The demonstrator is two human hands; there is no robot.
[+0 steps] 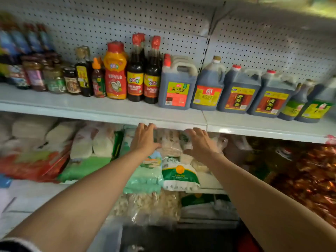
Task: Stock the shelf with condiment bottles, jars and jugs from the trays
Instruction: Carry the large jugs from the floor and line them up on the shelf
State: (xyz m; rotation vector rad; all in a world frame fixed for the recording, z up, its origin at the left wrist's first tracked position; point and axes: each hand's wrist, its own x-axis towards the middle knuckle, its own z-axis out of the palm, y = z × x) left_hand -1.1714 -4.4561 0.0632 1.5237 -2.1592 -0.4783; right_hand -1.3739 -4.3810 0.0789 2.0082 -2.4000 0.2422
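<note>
Pegboard-backed shelf (109, 108) already carries bottles, jars and jugs along its length, while both hands, left hand (143, 138) and right hand (201, 142), reach forward spread and empty.

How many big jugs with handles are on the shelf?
6 jugs, all in a row right of the bottles: first, second, third, fourth, fifth, sixth. More may hide behind them.

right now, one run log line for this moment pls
left hand: open, empty | right hand: open, empty | both below front edge of shelf | bottles, jugs upright in row
</note>
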